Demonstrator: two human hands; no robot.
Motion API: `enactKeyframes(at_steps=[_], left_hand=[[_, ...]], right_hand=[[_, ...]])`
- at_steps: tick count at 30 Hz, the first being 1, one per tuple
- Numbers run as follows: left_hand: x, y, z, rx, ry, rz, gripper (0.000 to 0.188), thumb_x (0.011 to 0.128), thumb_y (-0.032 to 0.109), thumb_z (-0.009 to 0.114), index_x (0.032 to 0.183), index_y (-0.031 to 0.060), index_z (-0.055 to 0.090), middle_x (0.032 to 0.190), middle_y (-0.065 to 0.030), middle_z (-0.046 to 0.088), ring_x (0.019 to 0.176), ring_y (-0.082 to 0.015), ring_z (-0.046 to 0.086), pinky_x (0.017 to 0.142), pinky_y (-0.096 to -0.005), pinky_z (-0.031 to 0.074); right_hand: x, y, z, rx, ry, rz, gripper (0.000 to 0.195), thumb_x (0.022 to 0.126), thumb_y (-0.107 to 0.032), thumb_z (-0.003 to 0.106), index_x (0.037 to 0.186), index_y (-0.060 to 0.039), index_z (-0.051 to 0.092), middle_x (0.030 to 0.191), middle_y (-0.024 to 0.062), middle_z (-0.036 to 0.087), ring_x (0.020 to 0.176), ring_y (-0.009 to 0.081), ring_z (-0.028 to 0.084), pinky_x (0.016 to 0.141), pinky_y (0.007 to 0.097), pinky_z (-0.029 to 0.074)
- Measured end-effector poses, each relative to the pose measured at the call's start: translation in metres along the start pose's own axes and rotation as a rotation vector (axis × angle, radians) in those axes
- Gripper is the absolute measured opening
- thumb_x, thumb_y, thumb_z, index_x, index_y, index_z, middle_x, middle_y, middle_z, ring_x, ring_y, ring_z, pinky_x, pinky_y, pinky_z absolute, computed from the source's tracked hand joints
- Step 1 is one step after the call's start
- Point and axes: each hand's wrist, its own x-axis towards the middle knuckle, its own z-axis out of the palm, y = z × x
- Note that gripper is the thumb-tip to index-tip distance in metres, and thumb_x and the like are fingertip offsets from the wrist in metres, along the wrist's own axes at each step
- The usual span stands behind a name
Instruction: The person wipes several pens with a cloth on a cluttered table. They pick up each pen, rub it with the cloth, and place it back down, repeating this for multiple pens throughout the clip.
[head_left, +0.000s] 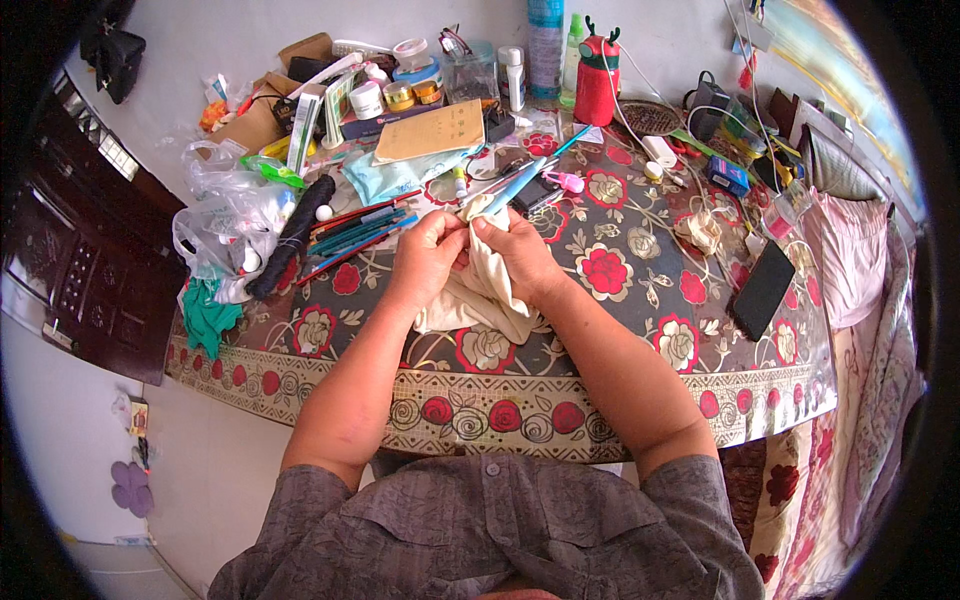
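A cream cloth (480, 304) is bunched between my two hands above the table, and its lower folds hang down to the patterned tablecloth. My left hand (431, 251) pinches the cloth's upper part with thumb and fingers. Close beside it, my right hand (525, 255) grips the cloth too, thumb on top. From the cloth a slender light blue object (516, 185) sticks out up and to the right; its lower end is covered by fabric and fingers, and its exact kind is unclear. Just left of my left hand lie several coloured pencils (360, 234).
A black phone (761, 291) lies at the right. Behind the hands are a brown booklet (431, 131), a pink item (564, 181) and a red bottle (598, 82). Plastic bags (232, 217) and a rolled black cloth (292, 244) fill the left. Cables (660, 217) cross the right side.
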Motion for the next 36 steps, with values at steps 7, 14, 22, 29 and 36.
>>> enactKeyframes(at_steps=[7, 14, 22, 29, 36], left_hand=[[0.002, -0.010, 0.000, 0.045, -0.009, 0.063, 0.005, 0.083, 0.003, 0.059, 0.085, 0.0014, 0.055, 0.069, -0.0017, 0.058, 0.058, -0.0063, 0.053, 0.053, -0.0216, 0.045], [0.004, -0.015, 0.001, 0.097, 0.037, 0.124, 0.007, 0.080, 0.003, 0.061, 0.084, 0.0014, 0.055, 0.068, -0.0021, 0.059, 0.058, -0.0062, 0.053, 0.053, -0.0217, 0.045], [0.000, -0.009, 0.000, 0.104, -0.012, 0.008, 0.004, 0.084, 0.004, 0.056, 0.085, 0.0012, 0.054, 0.076, -0.0031, 0.060, 0.059, -0.0069, 0.054, 0.052, -0.0212, 0.045], [0.000, -0.011, -0.001, 0.035, 0.034, 0.030, 0.006, 0.085, 0.005, 0.055, 0.083, -0.0003, 0.054, 0.070, -0.0028, 0.059, 0.058, -0.0071, 0.054, 0.051, -0.0235, 0.045], [0.003, -0.017, -0.006, 0.111, 0.043, 0.122, 0.008, 0.080, 0.003, 0.062, 0.082, 0.0012, 0.055, 0.071, -0.0032, 0.060, 0.063, -0.0078, 0.056, 0.056, -0.0241, 0.047]], right_hand=[[0.006, -0.024, -0.024, 0.017, 0.031, -0.146, 0.017, 0.090, -0.015, 0.050, 0.102, -0.0034, 0.055, 0.088, 0.0045, 0.061, 0.078, 0.0149, 0.060, 0.071, 0.0306, 0.049], [0.012, -0.033, -0.040, -0.073, 0.123, -0.198, 0.017, 0.089, -0.020, 0.053, 0.098, -0.0058, 0.057, 0.087, 0.0007, 0.061, 0.077, 0.0106, 0.058, 0.072, 0.0260, 0.046], [0.010, -0.031, -0.032, -0.019, 0.101, -0.167, 0.020, 0.089, -0.019, 0.052, 0.102, -0.0038, 0.056, 0.087, 0.0036, 0.061, 0.076, 0.0131, 0.058, 0.071, 0.0282, 0.048], [-0.005, -0.003, 0.011, -0.042, 0.026, 0.020, 0.020, 0.087, -0.012, 0.055, 0.104, -0.0028, 0.052, 0.090, 0.0067, 0.059, 0.078, 0.0157, 0.057, 0.070, 0.0317, 0.048], [0.004, -0.028, -0.011, -0.129, 0.089, -0.045, 0.021, 0.088, -0.016, 0.055, 0.104, -0.0036, 0.053, 0.089, 0.0054, 0.060, 0.077, 0.0147, 0.058, 0.069, 0.0289, 0.048]])
